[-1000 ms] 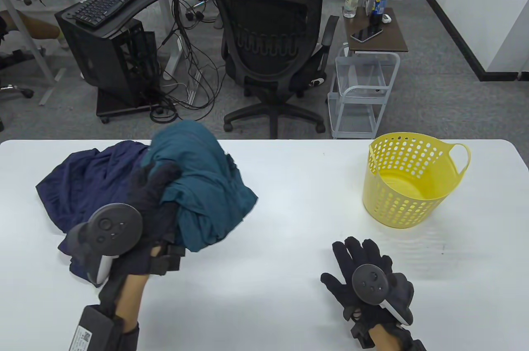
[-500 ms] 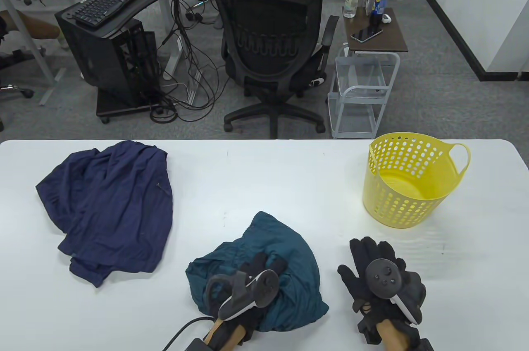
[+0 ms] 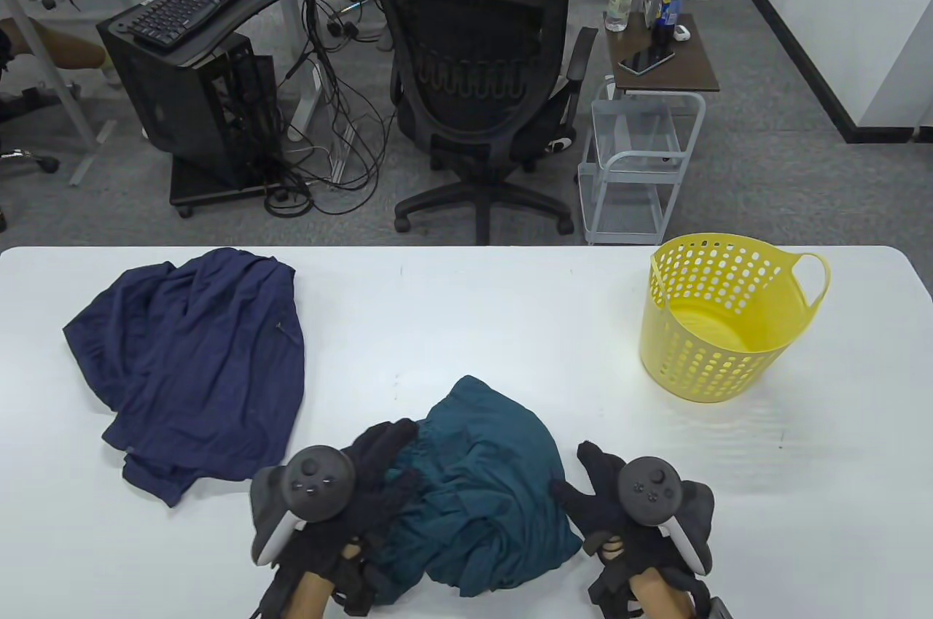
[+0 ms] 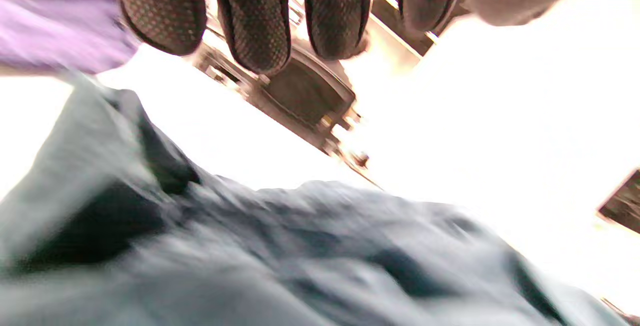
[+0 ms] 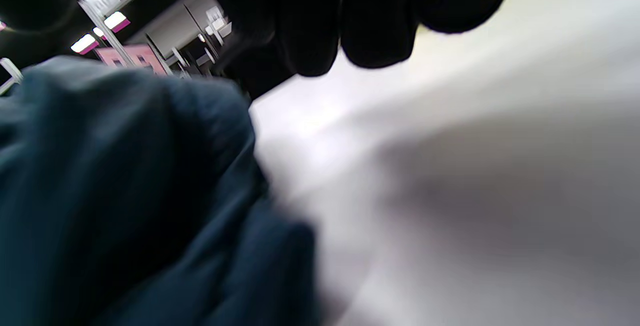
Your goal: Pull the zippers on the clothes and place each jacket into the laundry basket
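Now the crumpled teal jacket is seen at the bottom centre of the table view, on the white table. It is flanked by the left hand, fingers laid loosely on its left edge, and the right hand, fingers relaxed against its right edge. The navy jacket is left at middle left and the yellow laundry basket at middle right.

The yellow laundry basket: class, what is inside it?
The yellow laundry basket shows only its own bare yellow floor; no jacket is inside. Its near wall hides a strip of the floor.

Gloved fingers hang above blurred teal jacket.
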Tool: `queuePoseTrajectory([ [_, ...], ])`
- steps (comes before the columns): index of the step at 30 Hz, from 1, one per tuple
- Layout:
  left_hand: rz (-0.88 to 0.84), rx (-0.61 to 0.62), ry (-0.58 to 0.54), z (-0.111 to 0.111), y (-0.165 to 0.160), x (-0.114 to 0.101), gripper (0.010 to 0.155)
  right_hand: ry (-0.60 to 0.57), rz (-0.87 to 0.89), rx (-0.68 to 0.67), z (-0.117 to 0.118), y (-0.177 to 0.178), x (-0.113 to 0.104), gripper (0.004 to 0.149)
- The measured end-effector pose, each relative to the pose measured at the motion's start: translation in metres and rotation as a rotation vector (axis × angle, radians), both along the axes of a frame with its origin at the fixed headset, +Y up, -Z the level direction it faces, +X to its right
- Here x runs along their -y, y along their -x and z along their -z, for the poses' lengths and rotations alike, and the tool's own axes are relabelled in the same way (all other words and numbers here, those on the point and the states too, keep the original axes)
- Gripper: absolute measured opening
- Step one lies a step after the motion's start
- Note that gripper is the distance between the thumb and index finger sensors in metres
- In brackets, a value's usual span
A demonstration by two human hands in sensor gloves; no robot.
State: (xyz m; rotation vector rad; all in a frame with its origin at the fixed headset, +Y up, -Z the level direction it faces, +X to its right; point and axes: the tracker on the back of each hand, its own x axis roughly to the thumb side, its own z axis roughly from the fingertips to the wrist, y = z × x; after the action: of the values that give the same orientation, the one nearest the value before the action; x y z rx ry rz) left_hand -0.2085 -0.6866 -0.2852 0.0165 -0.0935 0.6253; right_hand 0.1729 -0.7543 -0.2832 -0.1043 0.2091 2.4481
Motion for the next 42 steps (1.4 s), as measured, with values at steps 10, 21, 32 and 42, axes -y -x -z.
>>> queuePoseTrajectory([
  [10,0.277,-0.090,0.040,0.013,0.000,0.019,0.051,0.079,-0.139,-0.108,0.000,0.047,0.008,0.093],
  [21,0.205,0.395,0.094,-0.016,-0.093,0.024,0.103,-0.298,-0.170,-0.295,-0.012,0.052,-0.016,0.051],
  [32,0.259,0.213,-0.031,-0.011,-0.089,0.027,0.049,-0.008,0.044,-0.333,0.000,0.014,-0.005,0.110],
  [42,-0.075,0.249,-0.113,-0.025,-0.080,0.010,0.051,0.148,0.040,-0.381,0.005,0.044,0.012,0.093],
])
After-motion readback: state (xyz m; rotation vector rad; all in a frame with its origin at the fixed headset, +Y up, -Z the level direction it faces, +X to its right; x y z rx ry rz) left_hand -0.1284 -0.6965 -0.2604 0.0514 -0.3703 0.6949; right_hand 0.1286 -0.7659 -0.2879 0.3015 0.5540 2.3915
